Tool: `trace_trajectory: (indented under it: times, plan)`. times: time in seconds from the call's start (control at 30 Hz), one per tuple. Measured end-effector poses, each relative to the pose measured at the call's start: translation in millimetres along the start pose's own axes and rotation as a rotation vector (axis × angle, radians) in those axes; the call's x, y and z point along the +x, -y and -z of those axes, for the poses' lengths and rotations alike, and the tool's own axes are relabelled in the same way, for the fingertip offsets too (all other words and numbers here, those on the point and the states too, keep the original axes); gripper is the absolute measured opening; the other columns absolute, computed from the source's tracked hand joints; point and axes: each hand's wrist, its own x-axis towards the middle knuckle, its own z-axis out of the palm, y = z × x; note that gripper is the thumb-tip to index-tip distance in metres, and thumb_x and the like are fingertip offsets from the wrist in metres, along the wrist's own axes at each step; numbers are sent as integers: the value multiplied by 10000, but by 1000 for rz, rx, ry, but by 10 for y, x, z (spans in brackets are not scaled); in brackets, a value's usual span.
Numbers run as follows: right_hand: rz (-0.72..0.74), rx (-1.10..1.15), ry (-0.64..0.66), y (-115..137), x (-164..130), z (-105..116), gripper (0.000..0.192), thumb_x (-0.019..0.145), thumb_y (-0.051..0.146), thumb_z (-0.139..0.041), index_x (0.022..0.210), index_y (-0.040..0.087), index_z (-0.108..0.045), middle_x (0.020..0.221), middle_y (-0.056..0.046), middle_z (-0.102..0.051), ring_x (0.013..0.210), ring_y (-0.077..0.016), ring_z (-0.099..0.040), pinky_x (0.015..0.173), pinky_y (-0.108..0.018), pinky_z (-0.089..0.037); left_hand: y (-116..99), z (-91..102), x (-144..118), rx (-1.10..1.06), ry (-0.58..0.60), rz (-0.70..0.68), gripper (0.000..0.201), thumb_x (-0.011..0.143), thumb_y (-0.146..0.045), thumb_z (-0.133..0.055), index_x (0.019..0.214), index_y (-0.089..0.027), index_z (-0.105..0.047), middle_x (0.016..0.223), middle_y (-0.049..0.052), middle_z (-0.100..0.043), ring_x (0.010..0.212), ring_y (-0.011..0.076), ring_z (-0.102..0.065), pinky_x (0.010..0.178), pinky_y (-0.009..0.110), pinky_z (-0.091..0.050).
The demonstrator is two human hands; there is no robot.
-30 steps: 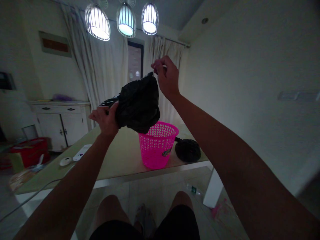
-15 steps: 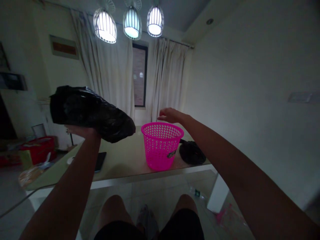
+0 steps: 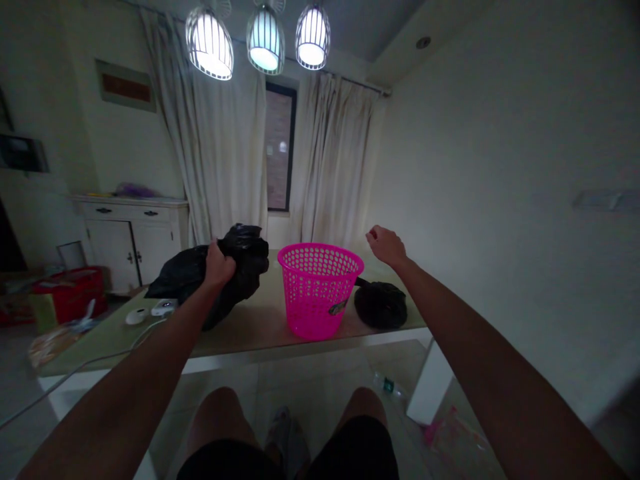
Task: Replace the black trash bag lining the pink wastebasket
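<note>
My left hand (image 3: 219,265) is closed round a crumpled black plastic bag (image 3: 246,257), which spreads out on both sides of the fist above the table's left part. A pink plastic basket (image 3: 320,300) with a mesh of round holes stands upright on the table, between my two hands. My right hand (image 3: 386,245) is in the air, to the right of the basket's rim and apart from it. Its fingers are curled in, and nothing shows in them. Below it, a bundled black bag (image 3: 381,305) lies on the table beside the basket.
White devices (image 3: 164,307) with a cable lie on the left of the table (image 3: 265,333). Beyond stand a white cabinet (image 3: 135,240) and a red box (image 3: 75,293). A plastic bottle (image 3: 389,385) lies on the floor near a table leg (image 3: 430,387). Lamps (image 3: 265,40) hang above.
My left hand has lowered the black bag towards the table and turned over, so the fist now shows on top. My right hand has moved right, away from above the basket.
</note>
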Motion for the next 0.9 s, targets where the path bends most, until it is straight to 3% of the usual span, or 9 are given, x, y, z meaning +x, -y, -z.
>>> trace_trajectory:
  times: [0.07,0.17,0.3,0.43,0.5,0.6,0.67,0.8,0.9]
  plan:
    - [-121,1,56,-275,-84,-144,397,1121,372,-425,1327,179,-704,1365,-171,-732,1220,-318,-700,953,-395,-523,0,-68,-200,27,11,24,675,918,-151,-527,1570,-30,-404,1622,307,-462,1582,424,-397,1316,625,-320]
    - [-136,-1,198,-604,-274,-459,364,1082,343,-546,1321,132,-724,1399,-194,-722,1302,-316,-681,1034,-366,-513,18,-144,-634,138,24,66,697,934,-297,-591,1591,-101,-462,1725,308,-333,1625,505,-273,1275,767,-248]
    - [-142,1,339,-789,-545,-921,649,973,442,-763,1502,97,-617,1506,-253,-641,1376,-319,-658,1071,-321,-522,116,-286,-1068,342,323,184,807,922,-456,-645,1635,-136,-442,1712,364,-325,1566,616,-303,1121,905,-271]
    - [-227,-32,401,-800,-725,-1211,908,853,391,-881,1613,84,-491,1535,-306,-595,1373,-387,-662,1053,-418,-564,229,-454,-1062,224,516,33,816,791,-271,-753,1579,-235,-543,1633,230,-531,1553,425,-456,1243,586,-384]
    - [-261,-41,409,-806,-777,-1239,771,852,283,-853,1546,101,-571,1458,-290,-659,1329,-388,-694,1035,-436,-576,265,-498,-988,189,492,-22,817,760,-194,-730,1557,-255,-561,1672,186,-502,1590,366,-418,1281,499,-350]
    - [-334,-43,371,-839,-776,-1103,414,902,157,-702,1314,136,-732,1290,-250,-753,1226,-388,-751,980,-437,-598,241,-506,-894,173,365,26,764,827,-222,-656,1577,-191,-511,1696,256,-415,1584,455,-373,1240,641,-362]
    - [-380,-33,289,-855,-698,-889,382,934,141,-606,1293,151,-735,1283,-239,-758,1229,-390,-748,967,-432,-598,140,-493,-836,142,287,45,720,892,-287,-614,1590,-182,-475,1653,269,-444,1537,484,-409,1188,701,-394]
    - [-376,16,-1,-760,-367,-257,528,974,142,-476,1487,172,-599,1466,-215,-678,1346,-343,-675,1045,-399,-559,-254,-457,-702,16,171,-90,598,1024,-376,-493,1589,-186,-452,1595,214,-519,1533,368,-444,1266,583,-361]
    - [-241,239,-322,-536,-62,260,470,915,145,-575,1374,175,-671,1346,-183,-743,1279,-333,-693,1062,-389,-545,-590,-454,-628,-60,142,-197,498,1095,-411,-374,1522,-207,-528,1513,161,-601,1462,286,-522,1270,473,-376]
